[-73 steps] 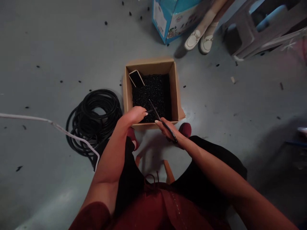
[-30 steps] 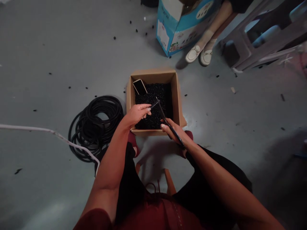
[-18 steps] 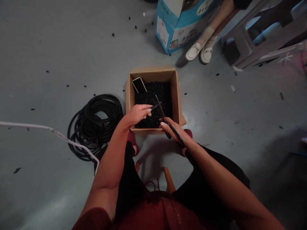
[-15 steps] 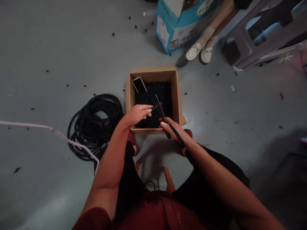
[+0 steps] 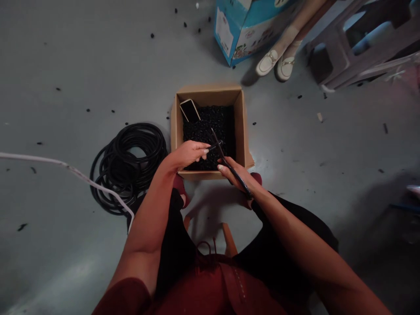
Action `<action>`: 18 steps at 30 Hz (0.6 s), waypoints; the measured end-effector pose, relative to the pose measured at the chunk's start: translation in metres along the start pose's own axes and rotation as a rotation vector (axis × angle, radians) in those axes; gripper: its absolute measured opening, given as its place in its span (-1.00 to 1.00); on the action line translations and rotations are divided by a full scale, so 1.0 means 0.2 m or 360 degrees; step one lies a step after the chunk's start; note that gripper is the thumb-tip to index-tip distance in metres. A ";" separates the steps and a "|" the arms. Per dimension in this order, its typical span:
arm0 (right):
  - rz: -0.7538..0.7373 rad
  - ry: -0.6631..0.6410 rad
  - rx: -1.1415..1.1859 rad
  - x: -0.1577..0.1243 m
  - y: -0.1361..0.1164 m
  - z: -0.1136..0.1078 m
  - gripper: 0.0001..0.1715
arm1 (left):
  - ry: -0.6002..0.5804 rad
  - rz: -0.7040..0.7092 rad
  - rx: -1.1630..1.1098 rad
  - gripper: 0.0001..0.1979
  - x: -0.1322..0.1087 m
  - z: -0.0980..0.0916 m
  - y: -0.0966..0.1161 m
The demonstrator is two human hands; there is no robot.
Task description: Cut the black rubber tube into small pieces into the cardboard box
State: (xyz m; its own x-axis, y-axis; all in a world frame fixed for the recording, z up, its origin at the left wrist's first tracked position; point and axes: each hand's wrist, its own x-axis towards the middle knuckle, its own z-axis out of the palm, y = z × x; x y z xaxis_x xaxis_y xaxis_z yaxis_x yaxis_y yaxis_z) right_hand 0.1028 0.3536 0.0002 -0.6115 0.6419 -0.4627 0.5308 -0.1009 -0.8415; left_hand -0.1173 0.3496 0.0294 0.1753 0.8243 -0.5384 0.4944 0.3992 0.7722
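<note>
Over the cardboard box (image 5: pixel 242 122), my left hand (image 5: pixel 190 154) pinches a short, black, ribbed strip (image 5: pixel 213 147) whose exact kind I cannot make out. A pair of dark scissors (image 5: pixel 219 148) is gripped in my right hand (image 5: pixel 235 171). The blades point up and away and cross the strip's free end, just right of my left fingertips. Beneath both hands, many small black pieces (image 5: pixel 210 118) fill the box's bottom. A dark, light-rimmed phone-like slab (image 5: pixel 190 111) leans in the box's far left corner.
Coiled black tubing (image 5: pixel 144 131) lies left of the box, near a pale cable (image 5: pixel 78 174). Beyond the box stand a blue printed carton (image 5: pixel 241 30), another person's white shoes (image 5: pixel 267 64) and a grey plastic stool (image 5: pixel 331 61). Small black bits (image 5: pixel 152 36) dot the floor.
The scissors' handles have come together, with the lower loop now tucked against my right hand. My left hand keeps the strip in place. The whole view has shifted slightly.
</note>
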 end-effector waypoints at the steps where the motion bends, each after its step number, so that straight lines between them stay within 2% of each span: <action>1: -0.0026 -0.0009 0.0003 0.00 0.01 0.00 -0.47 | -0.0015 -0.0002 0.0014 -0.56 0.00 0.00 0.00; 4: -0.0058 -0.0016 -0.0001 0.00 0.02 0.00 -0.50 | -0.0033 0.0008 0.0063 -0.58 0.00 0.00 0.01; 10: 0.0123 0.0033 -0.0042 0.00 0.01 0.04 -0.61 | -0.0044 0.0050 0.0122 -0.60 0.01 0.00 -0.01; 18: 0.0181 0.0061 -0.0021 0.00 0.02 0.07 -0.67 | -0.0055 0.0060 0.0176 -0.67 0.02 0.02 -0.03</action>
State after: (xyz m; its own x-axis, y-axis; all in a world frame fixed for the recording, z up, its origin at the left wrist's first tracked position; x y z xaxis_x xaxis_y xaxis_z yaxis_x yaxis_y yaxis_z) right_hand 0.0971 0.3415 -0.0079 -0.5241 0.6554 -0.5438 0.6035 -0.1648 -0.7802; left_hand -0.1162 0.3494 0.0204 0.2238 0.8228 -0.5225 0.5772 0.3201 0.7512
